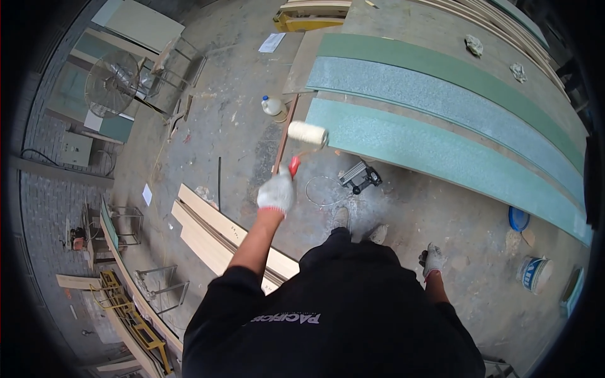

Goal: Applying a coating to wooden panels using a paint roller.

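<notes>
My left hand [277, 194], in a white knit glove, is closed around the red handle of a paint roller [307, 133]. The roller's cream sleeve is at the left end of the nearest long board [435, 148], which has a pale turquoise coat. Whether the sleeve touches the board I cannot tell. Beyond it lie a board with a mottled pale blue surface [428, 94] and a plain green board [441, 63]. My right hand [435, 259], also gloved, hangs low on the right, fingers curled, with a small dark thing at them that I cannot make out.
A nail gun [360, 177] lies on the floor ahead of my shoes. By the boards' left end stands a white jug [273, 108] with a blue cap. A bucket [535, 274] and a blue lid [518, 218] are at right. Planks [214, 242] and a fan [113, 83] are left.
</notes>
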The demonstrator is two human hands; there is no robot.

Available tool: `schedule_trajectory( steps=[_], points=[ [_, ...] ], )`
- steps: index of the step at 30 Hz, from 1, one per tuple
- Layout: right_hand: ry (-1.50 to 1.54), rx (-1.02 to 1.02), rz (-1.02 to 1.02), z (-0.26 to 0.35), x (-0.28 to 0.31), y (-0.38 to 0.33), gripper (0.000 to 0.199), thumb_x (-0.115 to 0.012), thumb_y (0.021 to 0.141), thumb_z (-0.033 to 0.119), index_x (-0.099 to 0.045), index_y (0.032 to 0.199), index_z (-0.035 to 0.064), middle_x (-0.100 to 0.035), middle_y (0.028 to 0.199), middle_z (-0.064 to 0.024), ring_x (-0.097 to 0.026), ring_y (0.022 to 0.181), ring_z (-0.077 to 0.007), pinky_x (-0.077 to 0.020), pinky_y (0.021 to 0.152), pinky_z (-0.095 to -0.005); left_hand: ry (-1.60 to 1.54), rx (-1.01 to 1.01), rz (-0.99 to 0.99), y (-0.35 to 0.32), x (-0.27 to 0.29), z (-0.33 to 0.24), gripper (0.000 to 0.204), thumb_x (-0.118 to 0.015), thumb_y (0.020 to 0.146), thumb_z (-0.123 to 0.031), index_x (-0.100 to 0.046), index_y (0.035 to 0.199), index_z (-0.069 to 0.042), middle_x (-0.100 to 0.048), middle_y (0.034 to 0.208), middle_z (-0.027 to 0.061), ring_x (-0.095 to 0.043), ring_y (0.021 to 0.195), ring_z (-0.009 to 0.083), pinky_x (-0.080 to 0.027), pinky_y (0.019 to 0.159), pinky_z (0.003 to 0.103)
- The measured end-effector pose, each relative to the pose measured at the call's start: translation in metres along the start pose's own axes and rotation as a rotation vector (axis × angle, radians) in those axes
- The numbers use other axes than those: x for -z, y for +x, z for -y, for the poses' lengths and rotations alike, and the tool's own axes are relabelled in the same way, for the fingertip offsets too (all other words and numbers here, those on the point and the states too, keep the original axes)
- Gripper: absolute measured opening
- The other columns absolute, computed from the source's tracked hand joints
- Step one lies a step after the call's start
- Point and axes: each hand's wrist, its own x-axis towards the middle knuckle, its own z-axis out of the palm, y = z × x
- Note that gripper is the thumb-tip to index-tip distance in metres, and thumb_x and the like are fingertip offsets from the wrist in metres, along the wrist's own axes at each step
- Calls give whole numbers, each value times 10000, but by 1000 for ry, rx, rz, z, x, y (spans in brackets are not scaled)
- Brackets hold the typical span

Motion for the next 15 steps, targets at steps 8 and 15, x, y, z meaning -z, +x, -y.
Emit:
schedule_trajectory(
  steps=[8, 15],
  points=[
    [195, -27, -116, -61, 17, -14, 248, -599, 960, 401, -529, 942, 164, -518, 602, 3, -533, 482, -139, -420, 438, -295, 401, -455, -44, 51, 55, 91, 501, -557, 930, -347, -467, 1359, -104, -684, 835, 240, -680, 776, 418, -517, 675, 520],
    [459, 12, -388, -122, 3, -68, 287, -612, 953, 431, -555, 1004, 155, -548, 641, 7, -544, 495, -137, -424, 433, -288, 773, -1044, 71, 128, 93, -46, 588, -529, 951, -429, -379, 1440, -140, -655, 725, 190, -662, 641, 366, -508, 571, 486]
  ],
)
